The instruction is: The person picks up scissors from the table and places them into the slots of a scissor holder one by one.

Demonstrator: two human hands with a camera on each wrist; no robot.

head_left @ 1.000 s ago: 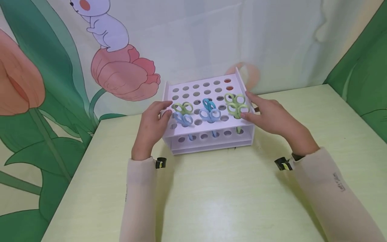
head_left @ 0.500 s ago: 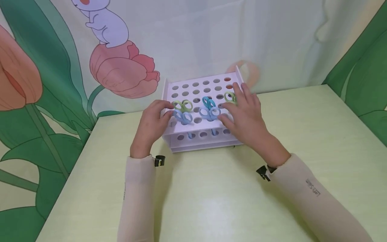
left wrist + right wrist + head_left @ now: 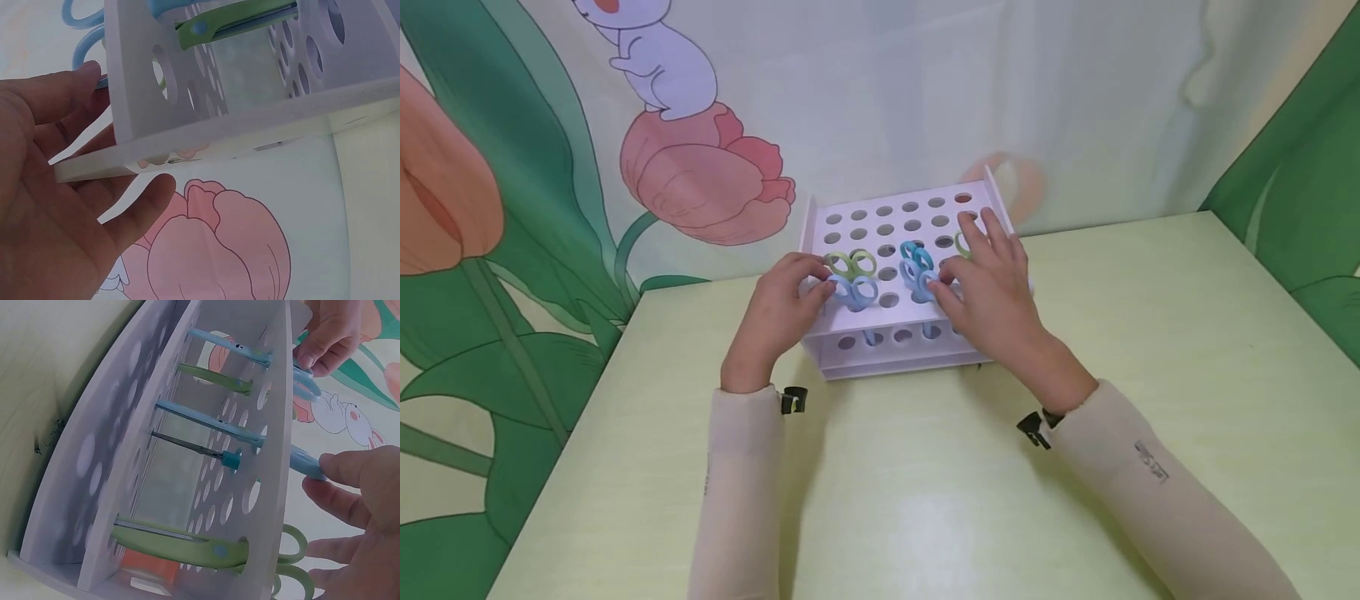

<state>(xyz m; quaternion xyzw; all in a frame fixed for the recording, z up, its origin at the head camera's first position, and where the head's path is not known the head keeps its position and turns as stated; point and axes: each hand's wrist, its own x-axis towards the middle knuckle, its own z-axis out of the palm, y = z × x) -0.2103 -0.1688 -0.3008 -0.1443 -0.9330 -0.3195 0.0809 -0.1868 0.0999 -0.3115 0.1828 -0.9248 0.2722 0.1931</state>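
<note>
A white rack (image 3: pixel 868 317) with rows of round holes holds several scissors upright, handles above its top board. My left hand (image 3: pixel 777 312), at the rack's left side, pinches a handle loop of the front-left light blue scissors (image 3: pixel 855 297) between thumb and forefinger. With thumb and forefinger my right hand (image 3: pixel 1000 304) pinches the middle light blue scissors (image 3: pixel 209 422) by the handle. Teal scissors (image 3: pixel 916 253) stand just behind them. Green scissors (image 3: pixel 852 265) stand behind the left pair. More green scissors (image 3: pixel 181 544) on the right are mostly hidden by my right hand in the head view.
The rack stands on a pale green table (image 3: pixel 895 483), near its back edge. Behind it hangs a curtain (image 3: pixel 880 100) printed with tulips and a white animal. The rack has a raised side panel (image 3: pixel 996 196) on the right and a lower perforated shelf (image 3: pixel 134 462).
My right hand has left the rack's right side, moved left and taken hold of the middle light blue scissors. My left thumb and forefinger have closed on the left light blue pair.
</note>
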